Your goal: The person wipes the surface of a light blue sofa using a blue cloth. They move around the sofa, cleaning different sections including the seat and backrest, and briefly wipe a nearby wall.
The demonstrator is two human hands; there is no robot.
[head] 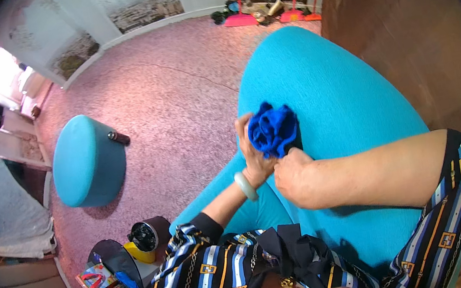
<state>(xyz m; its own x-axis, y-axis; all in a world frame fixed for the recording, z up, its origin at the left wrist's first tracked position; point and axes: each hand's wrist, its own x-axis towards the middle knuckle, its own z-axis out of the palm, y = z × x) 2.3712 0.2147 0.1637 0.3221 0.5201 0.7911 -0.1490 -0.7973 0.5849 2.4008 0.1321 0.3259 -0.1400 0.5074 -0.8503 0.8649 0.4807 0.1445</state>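
A crumpled bright blue cloth (pixel 274 131) is bunched up between my two hands, above a large turquoise upholstered surface (pixel 319 88). My left hand (pixel 256 153), with a pale bangle at the wrist, cups the cloth from its left side, fingers curled behind it. My right hand (pixel 295 174) is closed in a fist at the cloth's lower edge, its fingers partly hidden. Something dark shows beside the cloth, just above my right fist; what it is cannot be told.
A round turquoise ottoman (pixel 84 161) stands on the pinkish carpet, with a dark cylinder (pixel 119 138) at its side. A bin with a black liner (pixel 144 236) and a small table (pixel 119 263) holding packets are at lower left. Pink dustpans (pixel 240 20) stand by the far wall.
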